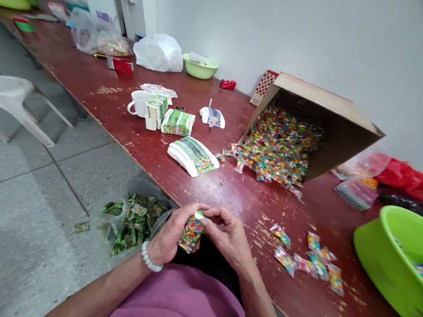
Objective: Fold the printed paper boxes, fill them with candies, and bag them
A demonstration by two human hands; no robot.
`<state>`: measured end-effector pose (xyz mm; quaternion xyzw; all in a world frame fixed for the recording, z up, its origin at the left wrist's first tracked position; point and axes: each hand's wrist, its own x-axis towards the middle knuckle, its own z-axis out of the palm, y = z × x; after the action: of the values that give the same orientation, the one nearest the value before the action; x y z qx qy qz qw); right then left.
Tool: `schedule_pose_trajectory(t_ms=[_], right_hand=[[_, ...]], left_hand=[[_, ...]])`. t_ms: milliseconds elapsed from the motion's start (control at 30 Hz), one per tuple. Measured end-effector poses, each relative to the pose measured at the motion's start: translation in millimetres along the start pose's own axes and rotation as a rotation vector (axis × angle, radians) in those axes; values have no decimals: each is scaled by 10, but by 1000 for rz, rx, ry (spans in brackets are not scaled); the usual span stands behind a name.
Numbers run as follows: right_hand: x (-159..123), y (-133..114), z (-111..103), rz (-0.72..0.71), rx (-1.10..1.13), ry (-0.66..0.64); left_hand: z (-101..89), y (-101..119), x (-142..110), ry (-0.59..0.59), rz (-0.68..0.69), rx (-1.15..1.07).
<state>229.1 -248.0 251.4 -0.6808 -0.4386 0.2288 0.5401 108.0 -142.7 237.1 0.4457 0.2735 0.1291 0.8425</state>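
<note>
Both of my hands meet at the table's near edge around a small green printed carton. My left hand, with a white bead bracelet at the wrist, grips the carton from the left. My right hand pinches its top end with curled fingers. Several small clear candy packets lie loose on the red-brown table just right of my hands. A fanned stack of flat cartons lies farther back.
A tipped cardboard box spills colourful candy packets. A clear bag of filled green cartons hangs below the table edge at left. A bright green basin stands right. Behind are a white cup, carton bundles, a plastic bag and a pale green bowl.
</note>
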Motion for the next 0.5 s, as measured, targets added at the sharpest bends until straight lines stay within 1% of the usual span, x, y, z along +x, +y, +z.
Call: schedule_pose_trajectory(t_ms=[67, 100, 133, 233, 300, 400, 500], right_hand=[[15, -9, 23, -7, -41, 1], [24, -4, 36, 15, -15, 0], [34, 7, 49, 57, 51, -3], [59, 57, 80, 224, 346, -30], [60, 78, 88, 269, 423, -33], [24, 66, 80, 221, 307, -6], [-51, 36, 81, 65, 148, -8]], left_hand=[[0, 0, -6, -9, -34, -29], [1, 3, -9, -18, -48, -44], [3, 8, -12, -23, -53, -49], [10, 27, -18, -31, -28, -8], [10, 33, -17, -30, -20, 13], [4, 33, -11, -20, -39, -25], [2, 39, -2, -13, -109, -126]])
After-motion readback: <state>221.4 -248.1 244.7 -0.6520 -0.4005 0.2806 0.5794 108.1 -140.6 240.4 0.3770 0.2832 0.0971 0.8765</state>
